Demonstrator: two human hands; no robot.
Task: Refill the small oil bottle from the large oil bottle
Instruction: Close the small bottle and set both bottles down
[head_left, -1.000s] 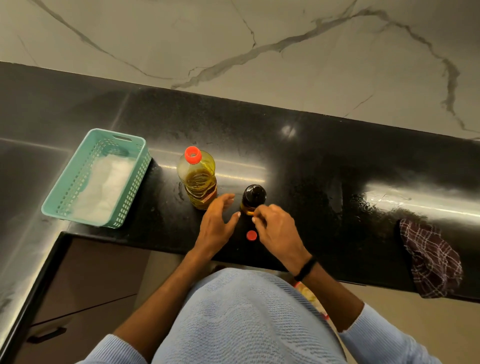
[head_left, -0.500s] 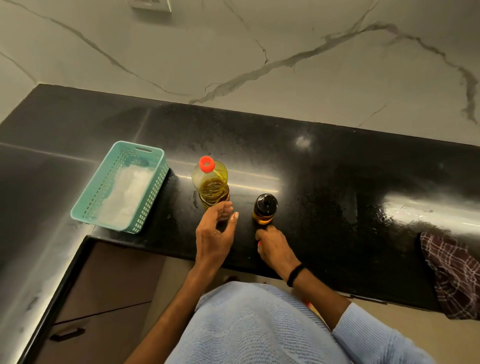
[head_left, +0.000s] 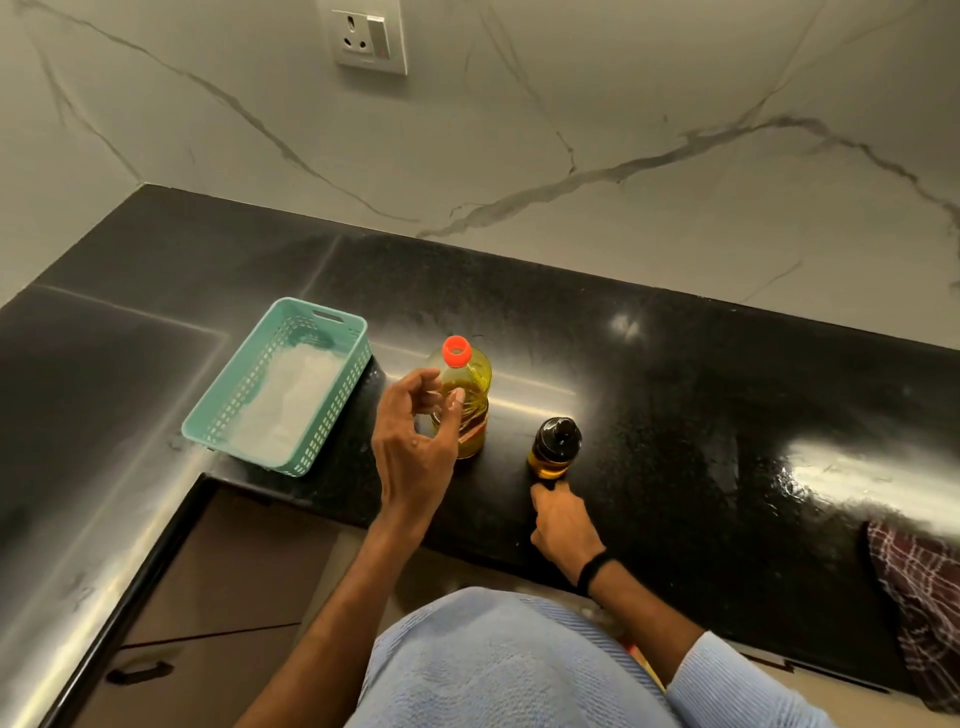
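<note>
Large clear plastic orange-capped oil bottle (head_left: 475, 375), small dark-topped oil bottle (head_left: 555, 448) upright on black surface (head_left: 675, 395). Left hand (head_left: 415, 447) empty, half-curled beside the large; right hand (head_left: 563, 525): we cannot tell. Heavy, slick, we judge (grab its waist).

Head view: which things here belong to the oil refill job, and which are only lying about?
For the job: large oil bottle, small oil bottle, left hand, right hand.
Lying about: teal basket, checked cloth, wall socket.
</note>
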